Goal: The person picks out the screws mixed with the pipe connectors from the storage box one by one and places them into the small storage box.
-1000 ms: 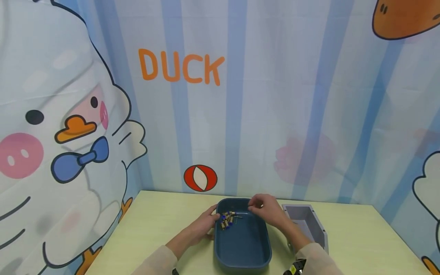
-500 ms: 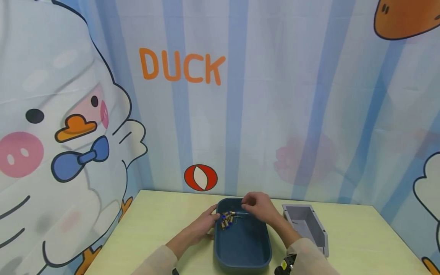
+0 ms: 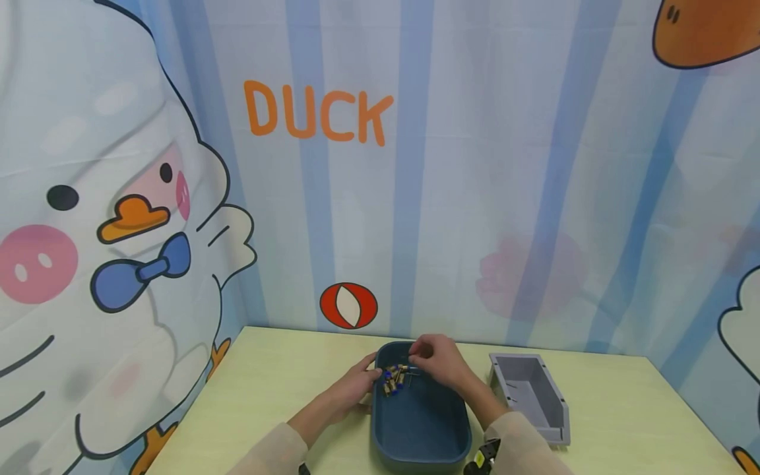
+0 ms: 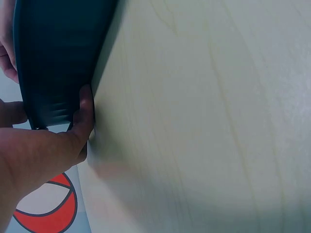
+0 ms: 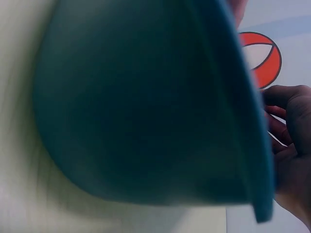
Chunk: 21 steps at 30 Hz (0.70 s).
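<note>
A dark blue rectangular basin (image 3: 421,422) stands on the table. My left hand (image 3: 351,389) grips its left side, thumb at the rim; in the left wrist view the fingers (image 4: 85,109) reach under the wall. At the basin's far left lies a small heap of brass fittings with blue ends (image 3: 392,380), with thin metal pins (image 3: 413,375) beside it. My right hand (image 3: 442,361) hovers over the far right rim, fingers loosely bent, fingertips close to the pins. Nothing shows between those fingers; in the right wrist view the basin wall (image 5: 146,107) hides the fingertips.
Right of the basin stands a grey open-fronted bin (image 3: 537,399) with a few thin pins (image 3: 512,390) inside. Behind the pale table (image 3: 303,356) hangs a curtain (image 3: 463,165) with duck prints.
My right hand has moved left and slightly down over the basin, towards the pins, uncovering more of the grey bin. The left hand keeps its grip on the basin.
</note>
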Available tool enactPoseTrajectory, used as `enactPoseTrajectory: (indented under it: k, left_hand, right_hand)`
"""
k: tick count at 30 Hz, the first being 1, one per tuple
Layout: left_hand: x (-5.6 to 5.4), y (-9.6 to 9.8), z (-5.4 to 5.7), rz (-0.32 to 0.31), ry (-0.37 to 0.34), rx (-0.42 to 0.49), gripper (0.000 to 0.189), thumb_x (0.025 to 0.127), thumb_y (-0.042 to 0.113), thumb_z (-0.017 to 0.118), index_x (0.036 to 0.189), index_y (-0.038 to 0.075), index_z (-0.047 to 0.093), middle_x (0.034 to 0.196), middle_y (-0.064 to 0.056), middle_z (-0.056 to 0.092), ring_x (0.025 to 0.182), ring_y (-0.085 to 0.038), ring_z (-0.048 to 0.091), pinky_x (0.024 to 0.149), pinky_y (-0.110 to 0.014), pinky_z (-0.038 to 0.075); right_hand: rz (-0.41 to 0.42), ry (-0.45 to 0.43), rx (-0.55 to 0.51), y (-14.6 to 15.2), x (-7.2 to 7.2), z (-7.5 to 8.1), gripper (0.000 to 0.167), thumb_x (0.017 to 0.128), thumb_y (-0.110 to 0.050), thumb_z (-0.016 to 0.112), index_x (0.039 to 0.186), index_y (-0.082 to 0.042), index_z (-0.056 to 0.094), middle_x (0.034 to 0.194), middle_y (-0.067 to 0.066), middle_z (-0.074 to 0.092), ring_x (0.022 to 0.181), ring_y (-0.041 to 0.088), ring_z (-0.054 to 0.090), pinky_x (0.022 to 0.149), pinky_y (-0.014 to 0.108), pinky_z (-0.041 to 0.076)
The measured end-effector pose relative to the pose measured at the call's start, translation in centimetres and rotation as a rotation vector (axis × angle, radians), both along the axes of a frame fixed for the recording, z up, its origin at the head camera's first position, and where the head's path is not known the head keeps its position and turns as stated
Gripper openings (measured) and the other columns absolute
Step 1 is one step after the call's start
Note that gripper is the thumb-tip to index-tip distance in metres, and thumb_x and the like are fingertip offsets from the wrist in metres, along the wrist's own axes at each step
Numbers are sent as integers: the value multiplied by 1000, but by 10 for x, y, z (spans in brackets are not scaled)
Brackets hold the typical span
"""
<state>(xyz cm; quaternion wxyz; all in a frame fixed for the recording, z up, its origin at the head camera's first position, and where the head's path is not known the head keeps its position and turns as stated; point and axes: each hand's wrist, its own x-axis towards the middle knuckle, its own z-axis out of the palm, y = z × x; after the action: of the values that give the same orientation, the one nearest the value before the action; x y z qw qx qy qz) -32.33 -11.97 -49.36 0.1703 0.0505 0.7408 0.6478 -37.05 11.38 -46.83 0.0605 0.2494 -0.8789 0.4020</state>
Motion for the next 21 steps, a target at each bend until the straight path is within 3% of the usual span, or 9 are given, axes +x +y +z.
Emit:
enactPoseTrajectory:
  k: [8, 21]
  left_hand:
    - [-1, 0, -2, 9, 1, -11, 59, 113, 22, 41, 168, 8, 23, 147, -24, 57, 133, -43, 56, 93, -61, 55]
    - [1, 1, 2, 5, 9, -40, 57, 114, 22, 40, 168, 9, 25, 151, -24, 53, 134, -44, 54, 97, -64, 53]
  right_hand:
    - [24, 27, -20, -9, 1, -7, 6, 94, -3, 77, 99, 0, 76, 89, 3, 73, 81, 17, 69, 74, 36, 58]
    - [-135, 56, -16, -18, 4, -22, 7, 89, -6, 81, 91, -7, 75, 83, 0, 70, 77, 15, 66, 73, 38, 56]
